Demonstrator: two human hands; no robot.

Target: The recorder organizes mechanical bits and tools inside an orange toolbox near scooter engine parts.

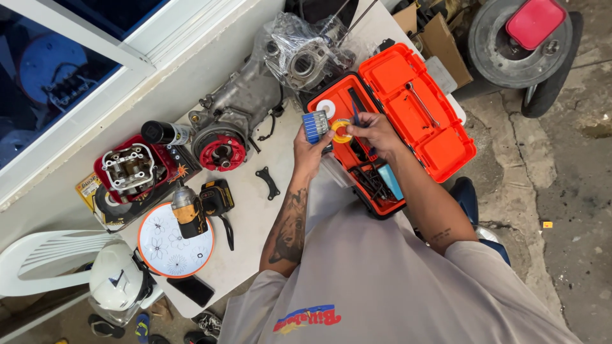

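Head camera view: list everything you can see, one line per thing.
toolbox: one, orange and black, open, on the table's right end
blue case: one, in the left hand
yellow ring: one, at the right hand's fingertips
wrench: one, silver, in the toolbox lid
engine casing: one, grey, top of the table
red-rimmed part: one, on the casing's lower end
cylinder head: one, on a red tray, left
cordless driver: one, yellow and black, on a flowered plate
phone: one, black, table's near edge
helmet: one, white, on a plastic chair
left hand: holds the case
right hand: over the toolbox
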